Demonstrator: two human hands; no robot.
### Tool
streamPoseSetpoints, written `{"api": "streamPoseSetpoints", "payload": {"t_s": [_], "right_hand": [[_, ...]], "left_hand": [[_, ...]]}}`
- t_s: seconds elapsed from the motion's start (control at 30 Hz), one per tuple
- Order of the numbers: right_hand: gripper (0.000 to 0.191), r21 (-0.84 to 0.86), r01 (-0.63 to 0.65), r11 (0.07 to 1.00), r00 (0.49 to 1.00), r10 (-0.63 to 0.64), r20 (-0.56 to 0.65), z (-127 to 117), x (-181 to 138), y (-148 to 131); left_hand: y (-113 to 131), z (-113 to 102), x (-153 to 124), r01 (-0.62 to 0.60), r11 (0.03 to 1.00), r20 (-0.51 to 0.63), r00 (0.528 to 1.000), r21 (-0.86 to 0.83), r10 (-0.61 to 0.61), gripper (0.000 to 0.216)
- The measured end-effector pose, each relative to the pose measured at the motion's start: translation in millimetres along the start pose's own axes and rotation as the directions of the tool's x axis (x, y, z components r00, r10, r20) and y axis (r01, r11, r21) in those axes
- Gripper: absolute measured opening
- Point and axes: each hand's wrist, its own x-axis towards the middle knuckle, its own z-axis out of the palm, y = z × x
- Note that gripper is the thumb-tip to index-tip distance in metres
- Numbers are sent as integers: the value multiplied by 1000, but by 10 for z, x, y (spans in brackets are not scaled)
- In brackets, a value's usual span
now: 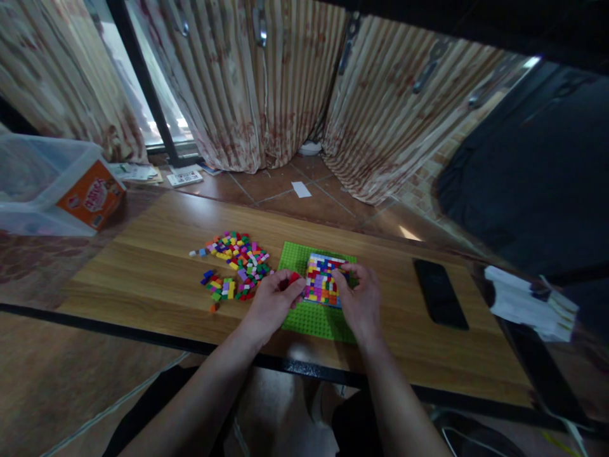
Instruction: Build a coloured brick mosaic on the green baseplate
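Note:
A green baseplate [311, 317] lies on the wooden table [143, 266], with a block of many-coloured small bricks [321, 279] built on its far half. My left hand [272, 299] rests at the plate's left edge, fingers pinched on a small red brick [294, 277] beside the block. My right hand [360, 293] sits on the plate's right side, fingers curled against the block's right edge. A loose pile of coloured bricks [238, 261] lies just left of my left hand.
A black phone [440, 293] lies flat to the right of the plate. Folded white paper [528, 301] sits at the table's right end. A clear plastic bin [33, 181] and an orange box [92, 195] stand at the far left. Curtains hang behind.

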Motion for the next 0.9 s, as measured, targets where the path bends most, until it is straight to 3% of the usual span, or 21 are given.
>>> {"api": "streamPoseSetpoints", "payload": {"t_s": [0.33, 0.6, 0.67, 0.73, 0.83, 0.9], "right_hand": [[23, -113, 112, 987, 994, -110, 23, 22, -62, -16], [23, -122, 146, 982, 988, -151, -35, -18, -100, -106], [23, -46, 212, 976, 976, -214, -36, -80, -139, -186], [25, 95, 287, 953, 955, -293, 55, -150, -184, -273], [24, 243, 294, 925, 914, -346, 214, -232, -231, -363], [20, 277, 273, 921, 908, -342, 243, -258, -240, -381]], "left_hand": [[6, 41, -10, 34, 998, 12, 999, -45, -34, 26], [32, 69, -40, 152, 936, 68, 988, -319, -137, 27], [41, 75, -56, 192, 907, 87, 981, -375, -172, 27], [52, 79, -71, 236, 872, 119, 972, -428, -204, 28], [72, 78, -88, 295, 833, 198, 954, -469, -226, 26], [83, 73, -96, 317, 820, 243, 944, -476, -223, 24]]}}
